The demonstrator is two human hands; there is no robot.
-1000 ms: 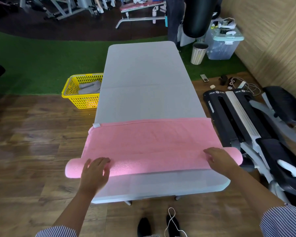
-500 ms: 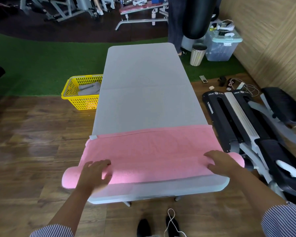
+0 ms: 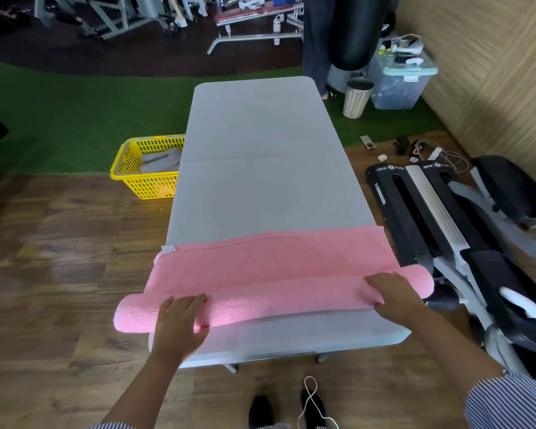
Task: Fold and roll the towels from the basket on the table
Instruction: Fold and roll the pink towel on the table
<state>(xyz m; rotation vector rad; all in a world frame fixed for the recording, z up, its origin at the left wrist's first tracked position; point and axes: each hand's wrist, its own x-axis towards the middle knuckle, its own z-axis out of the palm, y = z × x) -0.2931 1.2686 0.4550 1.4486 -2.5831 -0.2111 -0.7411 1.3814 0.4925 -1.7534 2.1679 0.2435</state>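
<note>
Both hands sit flat on the rolled part of the pink towel (image 3: 270, 267) at the counter's (image 3: 260, 150) near end: left hand (image 3: 180, 323), right hand (image 3: 393, 297), fingers straight, gripping nothing. Yellow basket (image 3: 130, 171) stands beside the counter on the floor. Stepper (image 3: 415, 205) lettering's too blurry to read.

Both forearms are bare below striped sleeves: the right sleeve (image 3: 508, 400) shows fine blue-and-white stripes, the left sleeve (image 3: 112, 425) only a sliver. Below the tabletop (image 3: 260, 181) edge stand two black shoes (image 3: 260, 411), a thin white cable (image 3: 310, 397) looping between them.
</note>
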